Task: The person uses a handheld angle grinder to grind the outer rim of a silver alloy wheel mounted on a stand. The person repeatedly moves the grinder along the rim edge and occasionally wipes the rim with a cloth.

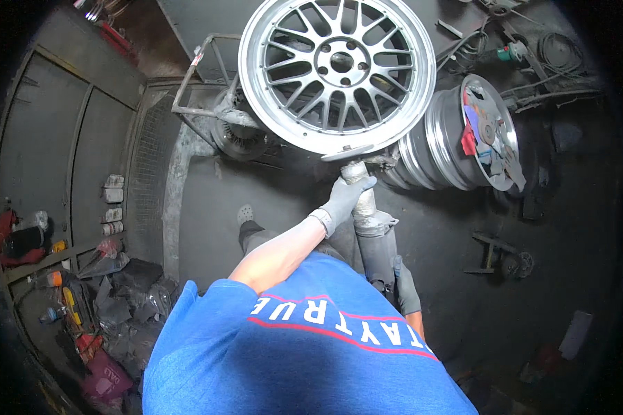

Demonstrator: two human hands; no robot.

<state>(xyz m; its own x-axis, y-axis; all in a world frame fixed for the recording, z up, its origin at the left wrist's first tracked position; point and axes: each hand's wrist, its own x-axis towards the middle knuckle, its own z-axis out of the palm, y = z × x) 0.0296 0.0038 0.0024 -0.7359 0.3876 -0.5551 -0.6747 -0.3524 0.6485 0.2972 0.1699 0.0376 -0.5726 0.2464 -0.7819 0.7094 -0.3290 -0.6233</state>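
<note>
My left hand (345,200), in a grey glove, is wrapped round the pale, taped front part of a grey angle grinder (377,252). Further back, my gloved right hand (407,289) grips the tool's body from its right side. A thin disc (348,152), seen nearly edge-on at the grinder's head, is at the near lip of a silver multi-spoke car wheel (356,73). Whether the disc touches the lip I cannot tell. The wheel faces up toward me, beyond my hands.
To the right, a second wheel (432,142) lies on its side with scraps and worn discs on it. A metal frame (214,41) stands at the left. Cables (561,52) lie far right, bags and bottles (128,297) lower left. A small metal stand (490,252) is on the floor.
</note>
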